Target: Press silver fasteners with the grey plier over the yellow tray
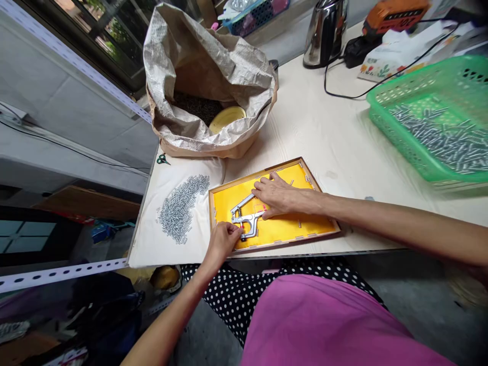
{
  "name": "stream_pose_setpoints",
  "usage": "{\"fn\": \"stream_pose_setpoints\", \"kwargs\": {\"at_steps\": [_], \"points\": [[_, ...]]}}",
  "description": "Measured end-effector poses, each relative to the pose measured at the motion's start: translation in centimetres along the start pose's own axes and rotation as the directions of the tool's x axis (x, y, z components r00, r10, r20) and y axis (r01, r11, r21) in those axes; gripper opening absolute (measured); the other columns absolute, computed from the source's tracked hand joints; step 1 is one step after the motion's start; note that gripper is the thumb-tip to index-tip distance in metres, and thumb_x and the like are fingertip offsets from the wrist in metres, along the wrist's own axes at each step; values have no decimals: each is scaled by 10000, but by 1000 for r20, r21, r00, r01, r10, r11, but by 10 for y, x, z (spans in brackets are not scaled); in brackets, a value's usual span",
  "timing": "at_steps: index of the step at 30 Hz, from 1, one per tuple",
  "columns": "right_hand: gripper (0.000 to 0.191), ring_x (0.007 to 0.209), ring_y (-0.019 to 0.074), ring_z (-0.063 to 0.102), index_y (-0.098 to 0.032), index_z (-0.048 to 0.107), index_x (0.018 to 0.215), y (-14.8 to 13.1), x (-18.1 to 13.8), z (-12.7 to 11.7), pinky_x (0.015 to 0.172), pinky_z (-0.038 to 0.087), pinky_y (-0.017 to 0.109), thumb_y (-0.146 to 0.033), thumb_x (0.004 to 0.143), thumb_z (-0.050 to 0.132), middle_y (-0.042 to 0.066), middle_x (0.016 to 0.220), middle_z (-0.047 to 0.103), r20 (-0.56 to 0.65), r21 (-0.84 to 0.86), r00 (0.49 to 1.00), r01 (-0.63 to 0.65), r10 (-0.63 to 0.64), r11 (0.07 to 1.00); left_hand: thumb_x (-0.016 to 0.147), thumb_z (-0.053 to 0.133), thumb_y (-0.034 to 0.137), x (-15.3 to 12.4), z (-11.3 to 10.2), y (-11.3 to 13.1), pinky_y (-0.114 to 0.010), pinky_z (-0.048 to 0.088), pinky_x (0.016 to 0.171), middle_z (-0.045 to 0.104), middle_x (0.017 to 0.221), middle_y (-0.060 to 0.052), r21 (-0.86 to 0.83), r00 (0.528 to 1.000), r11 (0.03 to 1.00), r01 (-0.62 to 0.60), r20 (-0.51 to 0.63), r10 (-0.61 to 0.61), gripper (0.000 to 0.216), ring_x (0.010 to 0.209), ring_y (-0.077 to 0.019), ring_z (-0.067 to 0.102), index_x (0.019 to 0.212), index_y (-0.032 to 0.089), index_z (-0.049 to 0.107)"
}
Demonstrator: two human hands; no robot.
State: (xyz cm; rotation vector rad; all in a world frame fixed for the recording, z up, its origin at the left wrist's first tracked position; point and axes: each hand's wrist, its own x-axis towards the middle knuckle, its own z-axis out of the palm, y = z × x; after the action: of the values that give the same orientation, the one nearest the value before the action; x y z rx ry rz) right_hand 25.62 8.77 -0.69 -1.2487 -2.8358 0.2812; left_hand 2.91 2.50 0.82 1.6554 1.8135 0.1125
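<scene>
A wooden-framed tray with a yellow floor [305, 175] lies at the table's near edge. A silver plier-like press tool [247, 219] rests on the yellow floor. My right hand [276, 195] lies on the tool's handles, fingers bent over them. My left hand [223, 239] is pinched at the tool's jaw end, over the tray's near rim; what it pinches is too small to see. A pile of small metal pins [183, 207] lies on a white cloth [168, 251] left of the tray.
A crumpled paper sack [206, 66] holding dark material and a yellow bowl stands behind the tray. A green basket [430, 117] of metal pins sits at the right. Farther back stand a kettle [326, 30], a black cable and boxes. Small scissors [163, 159] lie by the sack.
</scene>
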Motion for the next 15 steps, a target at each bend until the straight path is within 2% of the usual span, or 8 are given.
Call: {"fn": "stream_pose_setpoints", "kwargs": {"at_steps": [1, 3, 4, 6, 8, 10, 15], "points": [[501, 1069, 310, 499, -109, 660, 1086, -2, -2, 0, 890, 346, 423, -514, 803, 745, 146, 1118, 623, 1, 18, 1000, -2, 2, 1000, 830, 674, 321, -2, 3, 2, -350, 540, 739, 670, 771, -59, 102, 989, 989, -108, -87, 117, 181, 765, -223, 666, 751, 159, 667], [470, 1071, 305, 500, -90, 650, 1110, -5, -5, 1, 871, 351, 406, -456, 829, 743, 156, 1115, 616, -3, 58, 1000, -7, 8, 998, 826, 709, 337, 0, 9, 7, -427, 527, 904, 685, 1062, -114, 264, 912, 911, -316, -179, 368, 247, 1022, -282, 643, 1003, 166, 687], [475, 1069, 303, 502, -83, 638, 1138, -7, -7, 1, 864, 356, 401, -436, 837, 741, 160, 1119, 613, -5, 74, 1000, -12, 13, 997, 825, 719, 332, 4, 12, 11, -466, 503, 973, 652, 1205, -134, 317, 866, 858, -404, -171, 470, 357, 1133, -304, 601, 1139, 176, 652], [520, 1063, 297, 507, -79, 608, 1201, -7, -10, 1, 859, 369, 393, -415, 830, 749, 162, 1140, 607, 5, 92, 1000, -24, 24, 995, 822, 733, 300, 17, 16, 20, -512, 454, 1058, 562, 1390, -155, 371, 793, 754, -542, -73, 605, 572, 1269, -322, 517, 1343, 188, 526], [629, 1069, 302, 508, -84, 576, 1253, -6, -14, -2, 862, 384, 394, -429, 773, 794, 164, 1178, 599, 34, 90, 998, -58, 55, 994, 827, 731, 283, 33, 16, 27, -517, 443, 1076, 535, 1421, -171, 388, 758, 685, -616, 55, 650, 685, 1291, -324, 498, 1430, 172, 427], [701, 1079, 315, 507, -79, 569, 1259, -4, -18, -4, 865, 397, 401, -447, 721, 827, 173, 1204, 591, 57, 77, 994, -95, 90, 993, 832, 727, 294, 46, 14, 31, -502, 456, 1060, 560, 1370, -182, 410, 752, 652, -638, 147, 643, 709, 1251, -327, 518, 1442, 136, 403], [466, 1053, 295, 528, -72, 623, 1167, -4, -24, -6, 858, 416, 384, -398, 851, 727, 178, 1122, 614, 22, 86, 995, -95, 94, 992, 882, 673, 404, 52, 9, 37, -475, 478, 1001, 578, 1269, -174, 501, 738, 581, -642, 199, 644, 640, 1146, -319, 539, 1404, 119, 436]]}}
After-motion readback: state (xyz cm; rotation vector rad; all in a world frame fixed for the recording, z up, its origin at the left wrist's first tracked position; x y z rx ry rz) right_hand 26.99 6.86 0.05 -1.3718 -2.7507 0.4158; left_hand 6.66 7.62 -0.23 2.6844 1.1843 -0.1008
